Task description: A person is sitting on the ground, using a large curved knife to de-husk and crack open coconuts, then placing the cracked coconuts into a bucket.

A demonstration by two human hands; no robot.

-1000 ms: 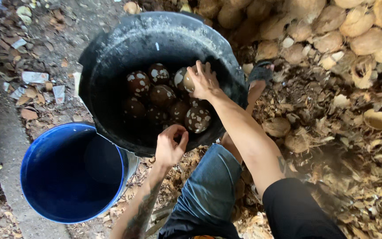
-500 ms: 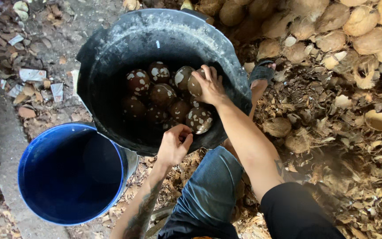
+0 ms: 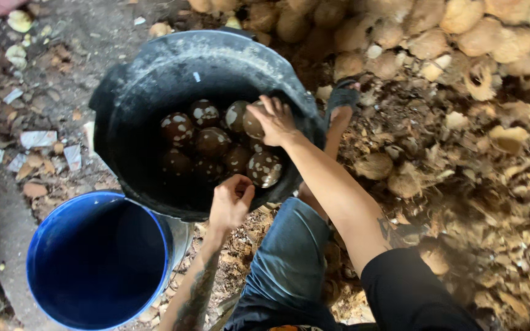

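Observation:
A large black tub (image 3: 154, 67) holds several dark brown husked coconuts (image 3: 213, 141) with pale patches. My right hand (image 3: 272, 119) reaches into the tub and rests on one coconut (image 3: 253, 121) at the far right side. My left hand (image 3: 231, 201) sits at the tub's near rim, fingers curled, close to another coconut (image 3: 265, 168); whether it grips the rim is unclear.
An empty blue bucket (image 3: 44, 245) stands at the lower left, touching the tub. A heap of unhusked coconuts (image 3: 437, 30) runs along the top right, with husk scraps (image 3: 492, 184) covering the ground to the right. My bent knee in jeans (image 3: 289, 257) is below the tub.
My right hand has settled lower onto a coconut inside the tub. My left hand has curled tighter at the near rim. The view has shifted slightly.

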